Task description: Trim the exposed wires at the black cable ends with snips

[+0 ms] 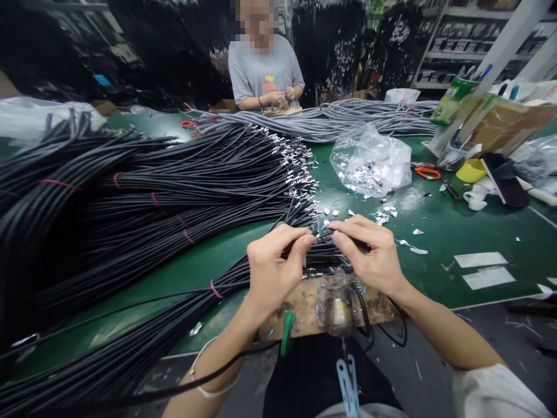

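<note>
My left hand (274, 264) is closed in a pinch on the end of a black cable, where thin coloured wires (317, 223) stick out beyond the fingertips. Close by on the right, my right hand (374, 255) grips a slender dark tool (362, 244); its tip lies near the wires, and its kind is unclear. Below both hands, a bundle of black cables (235, 273) with a red tie passes behind my left wrist. Larger bundles of black cables (209, 191) with stripped, whitish ends fill the table's left side.
A worn wooden board (300, 302) at the table edge carries a plastic-wrapped roundish object (339, 310) and a green handle (288, 334). Foil scraps (383, 217), a clear bag (372, 159) and orange-handled scissors (427, 170) lie rightward. Grey cables (348, 119) lie before a person (266, 69) opposite.
</note>
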The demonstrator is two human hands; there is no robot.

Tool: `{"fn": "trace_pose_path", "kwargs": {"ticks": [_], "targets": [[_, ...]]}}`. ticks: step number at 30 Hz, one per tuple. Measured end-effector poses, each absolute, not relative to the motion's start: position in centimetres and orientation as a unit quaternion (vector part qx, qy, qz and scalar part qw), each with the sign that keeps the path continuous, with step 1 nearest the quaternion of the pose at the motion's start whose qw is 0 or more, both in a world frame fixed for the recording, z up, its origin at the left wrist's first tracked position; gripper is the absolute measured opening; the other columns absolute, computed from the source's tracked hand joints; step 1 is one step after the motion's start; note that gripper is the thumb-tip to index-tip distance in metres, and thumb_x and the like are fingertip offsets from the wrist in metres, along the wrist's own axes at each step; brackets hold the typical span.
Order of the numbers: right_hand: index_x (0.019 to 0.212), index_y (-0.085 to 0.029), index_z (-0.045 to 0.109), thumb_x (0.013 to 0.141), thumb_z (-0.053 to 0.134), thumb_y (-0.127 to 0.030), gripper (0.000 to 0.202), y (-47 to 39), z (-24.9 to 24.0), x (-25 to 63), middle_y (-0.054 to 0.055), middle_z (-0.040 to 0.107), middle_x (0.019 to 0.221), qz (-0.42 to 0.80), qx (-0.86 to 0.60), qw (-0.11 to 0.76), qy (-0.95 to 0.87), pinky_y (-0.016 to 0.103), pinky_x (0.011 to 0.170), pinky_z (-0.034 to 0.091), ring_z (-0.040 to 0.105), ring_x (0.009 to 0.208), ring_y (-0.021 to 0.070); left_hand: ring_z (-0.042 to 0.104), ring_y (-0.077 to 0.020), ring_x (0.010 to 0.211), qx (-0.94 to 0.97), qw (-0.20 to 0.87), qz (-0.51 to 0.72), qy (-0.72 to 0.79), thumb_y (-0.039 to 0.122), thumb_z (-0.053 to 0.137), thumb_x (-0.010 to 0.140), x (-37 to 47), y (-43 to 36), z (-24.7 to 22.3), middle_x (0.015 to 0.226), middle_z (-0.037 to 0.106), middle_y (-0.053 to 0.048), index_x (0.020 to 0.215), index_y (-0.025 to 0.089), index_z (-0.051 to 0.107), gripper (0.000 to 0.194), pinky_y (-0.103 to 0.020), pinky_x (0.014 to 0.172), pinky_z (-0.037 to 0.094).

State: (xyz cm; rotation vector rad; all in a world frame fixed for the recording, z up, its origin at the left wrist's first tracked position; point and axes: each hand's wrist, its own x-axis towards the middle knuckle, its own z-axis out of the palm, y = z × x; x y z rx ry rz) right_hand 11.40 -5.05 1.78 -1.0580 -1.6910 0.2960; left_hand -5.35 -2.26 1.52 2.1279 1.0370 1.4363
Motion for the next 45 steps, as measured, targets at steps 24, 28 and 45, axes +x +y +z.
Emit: {"fn": "trace_pose_path", "kwargs": {"ticks": [24,28,45], "targets": [[0.074,-0.019,0.047,0.086,0.053,-0.034,0.021,-4.1,1.4,11.3,-0.004,0.037,0.062,0.414,-0.387,0.493,-0.66,0.023,0.048,0.028,0.033,0.052,0.0082,0.053,-0.0099,0.065,0.8,0.186,0.471,0.323,0.018,0.059,0.083,-5.1,-1.9,1.4,0.071,0.06,-0.001,0.075,0.015,0.063,0.009,-0.021,0.061,0.04],[0.074,-0.018,0.045,0.085,0.048,-0.013,0.012,-4.4,1.1,10.8,0.0,0.044,0.073,0.103,-0.461,0.527,-0.706,0.027,0.061,0.034,0.043,0.068,0.0125,0.044,-0.0074,0.053,0.808,0.228,0.419,0.346,0.021,0.051,0.088,-4.7,-2.1,1.4,0.059,0.053,0.002,0.065,0.015,0.059,0.025,-0.021,0.053,0.032],[0.068,-0.016,0.058,0.074,0.07,-0.042,0.029,-3.8,1.8,12.1,-0.002,0.049,0.064,0.339,-0.45,0.528,-0.636,0.024,0.051,0.03,0.039,0.055,0.0081,0.048,-0.0086,0.052,0.785,0.215,0.461,0.354,0.024,0.058,0.083,-4.7,-2.2,1.3,0.061,0.061,0.001,0.069,0.016,0.066,0.018,-0.022,0.052,0.036]]}}
